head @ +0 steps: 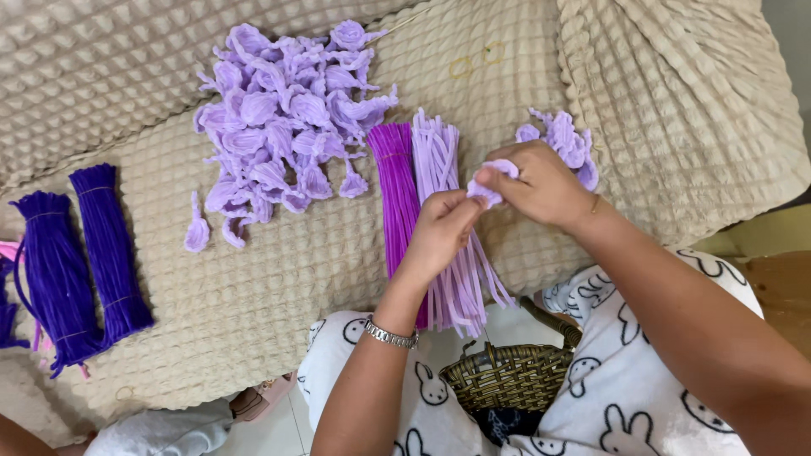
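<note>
Lilac pipe-cleaner piece (492, 181) pinched between left hand (441, 230) fingertips and right hand (541, 184), both closed on it, above lilac stem bundle (441, 169) near cushion (253, 287) front edge.

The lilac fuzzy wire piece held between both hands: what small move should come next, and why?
Probably finish curling the lilac fuzzy wire piece: the right hand and left hand pinch it half-coiled, and the heap of finished lilac petal loops shows fuller shapes.
</note>
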